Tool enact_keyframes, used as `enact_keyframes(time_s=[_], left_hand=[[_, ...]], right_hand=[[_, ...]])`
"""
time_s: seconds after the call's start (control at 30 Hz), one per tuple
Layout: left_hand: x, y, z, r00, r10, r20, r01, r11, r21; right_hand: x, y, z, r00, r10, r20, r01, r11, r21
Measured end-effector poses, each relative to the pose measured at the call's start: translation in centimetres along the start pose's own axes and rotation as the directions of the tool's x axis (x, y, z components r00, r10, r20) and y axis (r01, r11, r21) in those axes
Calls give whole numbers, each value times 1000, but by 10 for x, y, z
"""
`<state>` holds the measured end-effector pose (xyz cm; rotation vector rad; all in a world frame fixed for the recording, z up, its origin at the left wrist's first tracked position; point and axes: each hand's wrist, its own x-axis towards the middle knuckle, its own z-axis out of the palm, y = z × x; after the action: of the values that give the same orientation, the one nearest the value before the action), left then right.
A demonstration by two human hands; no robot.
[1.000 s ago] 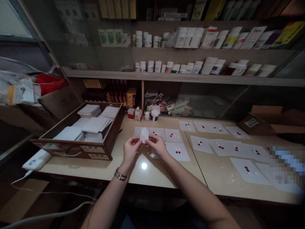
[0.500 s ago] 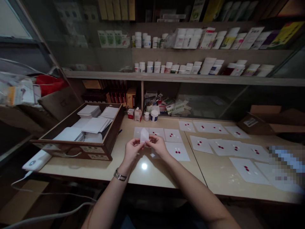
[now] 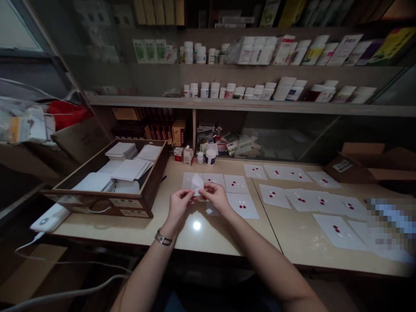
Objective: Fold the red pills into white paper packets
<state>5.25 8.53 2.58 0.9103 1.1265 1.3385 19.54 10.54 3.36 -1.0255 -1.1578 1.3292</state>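
A small folded white paper packet [image 3: 196, 184] stands up between my hands, pinched by the fingers of my left hand [image 3: 180, 206] and my right hand [image 3: 216, 197]. Directly under them lies a white paper sheet [image 3: 191, 179] holding small red and white tablets. More sheets with the same tablets, such as one [image 3: 243, 207] close to my right hand, are spread across the pale tabletop [image 3: 208, 236]. A wristwatch [image 3: 163, 237] sits on my left wrist.
A wooden drawer [image 3: 130, 203] filled with stacked white paper [image 3: 129, 170] stands at the table's left. Behind the table, glass-fronted shelves [image 3: 247, 106] hold medicine bottles and boxes. A cardboard box [image 3: 346, 171] is at the far right, and a white cable [image 3: 65, 294] runs below the table.
My hands stay almost in place, still pinching the white paper packet. The packet shifts only slightly between them.
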Motion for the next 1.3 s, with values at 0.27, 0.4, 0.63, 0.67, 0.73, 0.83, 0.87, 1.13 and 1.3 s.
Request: enact_keyframes(time_s=[0.27, 0.4, 0.63, 0.67, 0.73, 0.83, 0.87, 1.13, 1.3], left_hand=[[0, 6, 6, 996, 59, -62, -61, 998, -26], [1, 7, 3, 996, 45, -77, -48, 998, -40], [5, 23, 0, 991, 106, -82, -100, 992, 71], [6, 26, 1, 992, 113, -60, -107, 990, 95], [6, 31, 2, 994, 109, -10, -107, 986, 124], [7, 32, 4, 995, 94, 20, -95, 987, 130], [8, 31, 4, 995, 97, 7, -98, 987, 129], [15, 11, 3, 995, 92, 31, -95, 991, 94], [13, 10, 4, 998, 59, 20, -61, 993, 104]], right_hand=[[0, 0, 3, 996, 78, 34, -80, 996, 49], [-1, 0, 4, 995, 76, 61, -77, 997, 12], [2, 4, 0, 993, 105, 50, -105, 994, 2], [2, 4, 0, 993, 108, 43, -109, 994, 6], [2, 3, -2, 994, 108, 28, -109, 994, 9], [1, 2, -3, 994, 105, 6, -105, 994, 7], [1, 1, -4, 994, 105, 5, -105, 995, 1], [2, 3, -1, 995, 41, 92, -36, 997, -61], [2, 3, -1, 996, -1, 86, 12, 992, -124]])
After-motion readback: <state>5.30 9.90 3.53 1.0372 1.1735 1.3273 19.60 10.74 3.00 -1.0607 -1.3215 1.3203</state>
